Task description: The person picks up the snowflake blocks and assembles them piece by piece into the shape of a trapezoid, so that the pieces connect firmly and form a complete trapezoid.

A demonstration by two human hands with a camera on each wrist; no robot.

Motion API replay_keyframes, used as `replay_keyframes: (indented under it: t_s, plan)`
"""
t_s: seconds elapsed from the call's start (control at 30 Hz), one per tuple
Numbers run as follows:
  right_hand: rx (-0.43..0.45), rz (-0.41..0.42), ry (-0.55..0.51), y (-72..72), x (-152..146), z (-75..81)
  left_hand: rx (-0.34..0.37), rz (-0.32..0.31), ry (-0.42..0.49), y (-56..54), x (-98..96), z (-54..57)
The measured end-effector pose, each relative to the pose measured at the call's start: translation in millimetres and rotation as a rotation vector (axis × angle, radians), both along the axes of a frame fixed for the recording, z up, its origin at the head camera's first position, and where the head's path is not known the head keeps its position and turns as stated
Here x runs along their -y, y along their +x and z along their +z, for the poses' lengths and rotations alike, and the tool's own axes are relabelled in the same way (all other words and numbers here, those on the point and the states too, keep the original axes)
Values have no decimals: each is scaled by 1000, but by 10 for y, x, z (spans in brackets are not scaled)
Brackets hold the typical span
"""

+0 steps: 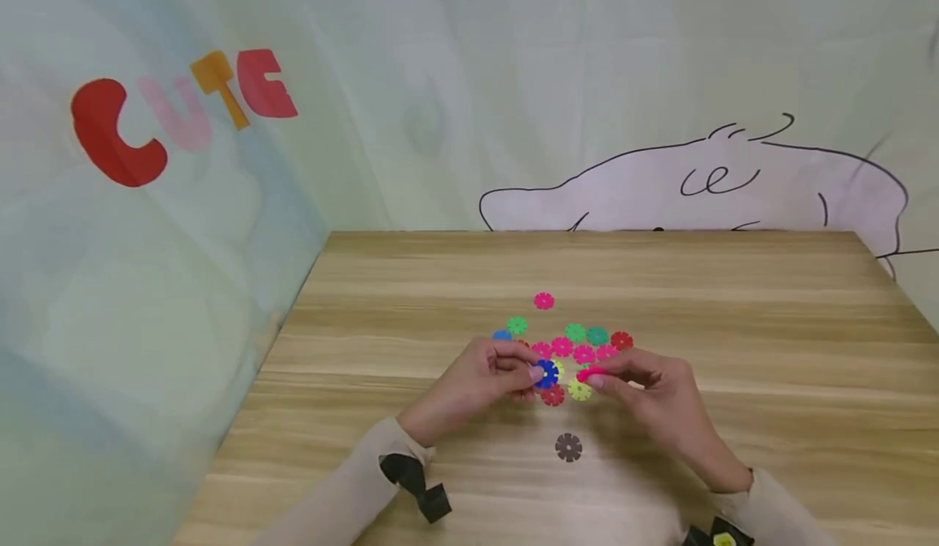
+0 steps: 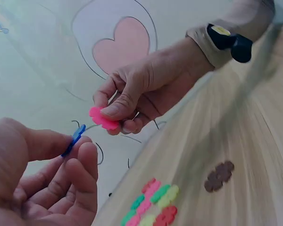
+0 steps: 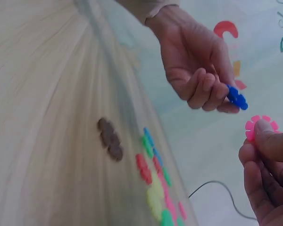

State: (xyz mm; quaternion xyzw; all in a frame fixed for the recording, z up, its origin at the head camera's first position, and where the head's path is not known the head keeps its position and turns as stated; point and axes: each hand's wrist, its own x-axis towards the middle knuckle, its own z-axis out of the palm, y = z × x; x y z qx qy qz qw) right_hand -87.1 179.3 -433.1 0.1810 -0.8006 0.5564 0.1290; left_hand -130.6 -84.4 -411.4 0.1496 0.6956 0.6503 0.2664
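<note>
Left hand (image 1: pixel 493 375) pinches a blue disc (image 1: pixel 547 374), right hand (image 1: pixel 660 391) a pink disc (image 2: pixel 103 121), apart; joining appears in hand, requiring edge-to-edge alignment.

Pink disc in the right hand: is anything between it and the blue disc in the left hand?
Nothing visible. In both wrist views, a clear gap shows between the pink disc, pinched in the right hand, and the blue disc, pinched in the left hand. The loose discs lie on the table, outside that gap.
</note>
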Motion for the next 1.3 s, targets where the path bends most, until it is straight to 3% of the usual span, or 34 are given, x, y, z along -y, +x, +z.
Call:
replay_keyframes:
  t_s: [0.13,0.3,0.57,0.83,0.97,1.1,1.2,1.3]
  plan:
    - [-84,70,-87,-9,95,88,42,-2,28,4,-7,89]
    - [-92,84,-96,-34,164,135,46,-45,-7,-9,0,136]
    - [13,144,-93,-60,158,139,50,-82,14,-15,-35,107]
    - [103,212,-199,-95,179,117,22,-101,56,-24,-88,112]
    - [138,152,-131,-112,169,92,30,-87,45,-41,-94,84]
    - [237,105,-79,-91,117,42,49,-50,28,-69,-88,35]
    - [313,127,-16,-5,60,-75,75,-3,14,-93,-47,2]
    - [323,194,121,95,40,-218,80,56,-4,-141,44,-12]
